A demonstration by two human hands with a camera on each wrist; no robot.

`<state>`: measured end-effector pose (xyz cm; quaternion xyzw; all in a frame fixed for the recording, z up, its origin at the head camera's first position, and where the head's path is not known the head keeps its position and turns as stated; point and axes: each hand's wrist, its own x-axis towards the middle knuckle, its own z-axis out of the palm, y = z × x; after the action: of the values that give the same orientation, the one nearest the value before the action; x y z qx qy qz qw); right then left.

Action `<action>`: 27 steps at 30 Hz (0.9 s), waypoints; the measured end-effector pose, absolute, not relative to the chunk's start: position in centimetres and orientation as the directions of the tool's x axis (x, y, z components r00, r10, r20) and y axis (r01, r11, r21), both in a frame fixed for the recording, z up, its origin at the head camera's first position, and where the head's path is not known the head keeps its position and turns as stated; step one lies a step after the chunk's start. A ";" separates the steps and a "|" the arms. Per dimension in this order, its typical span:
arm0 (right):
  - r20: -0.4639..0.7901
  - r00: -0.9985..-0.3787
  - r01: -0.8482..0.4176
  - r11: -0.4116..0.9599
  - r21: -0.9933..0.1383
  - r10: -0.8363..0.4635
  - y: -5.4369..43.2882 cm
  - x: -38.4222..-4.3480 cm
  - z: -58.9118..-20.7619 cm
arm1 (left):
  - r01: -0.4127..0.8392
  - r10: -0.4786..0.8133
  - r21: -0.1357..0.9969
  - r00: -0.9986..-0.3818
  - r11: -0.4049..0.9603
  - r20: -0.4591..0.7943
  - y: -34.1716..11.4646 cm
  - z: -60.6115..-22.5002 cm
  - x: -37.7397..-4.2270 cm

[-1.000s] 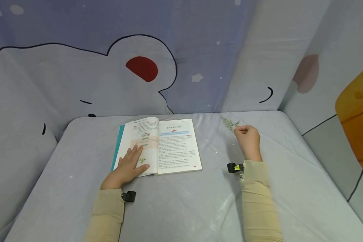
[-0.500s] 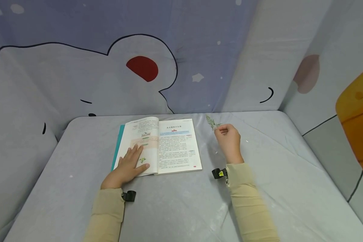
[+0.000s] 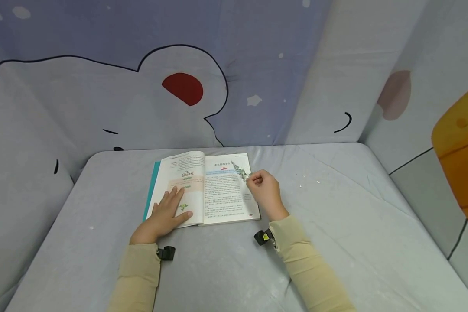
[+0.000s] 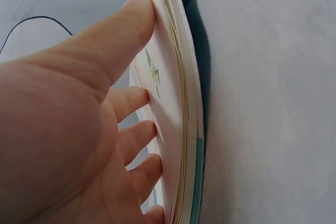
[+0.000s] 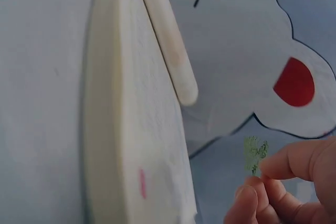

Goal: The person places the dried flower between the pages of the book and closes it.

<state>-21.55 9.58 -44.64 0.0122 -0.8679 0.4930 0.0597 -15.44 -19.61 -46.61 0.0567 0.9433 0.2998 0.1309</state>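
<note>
An open book (image 3: pixel 224 195) with a teal cover edge lies on the table, printed pages up. My left hand (image 3: pixel 161 216) rests flat on its left page, fingers spread. In the left wrist view the thumb and fingertips touch that page (image 4: pixel 167 85), beside a small printed flower. Over the right page, my right hand (image 3: pixel 266 193) pinches a feathery green leaf sprig (image 3: pixel 240 171) by its stem between thumb and index finger. The sprig's tip points up and left, overlapping the text in the head view. The right wrist view shows the sprig (image 5: pixel 254 153) above the pinching fingertips.
A pale grey cloth (image 3: pixel 218 268) covers the table. Tiny white specks (image 3: pixel 317 182) lie right of the book. A printed fabric backdrop (image 3: pixel 265 73) rises behind the table and along both sides.
My right hand has moved left with the leaf sprig, from the table right of the book to over the right page. My left hand has stayed on the left page.
</note>
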 end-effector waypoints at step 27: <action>0.004 -0.979 -0.125 0.590 -0.798 -0.202 5.9 -20.1 -47.0 | 0.036 0.188 0.567 -0.959 0.823 -0.212 -19.5 -46.7 -15.4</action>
<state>-20.08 5.95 -47.04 0.0918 -0.8905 0.4435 -0.0437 -15.42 -19.54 -46.66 0.0592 0.9457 0.2917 0.1305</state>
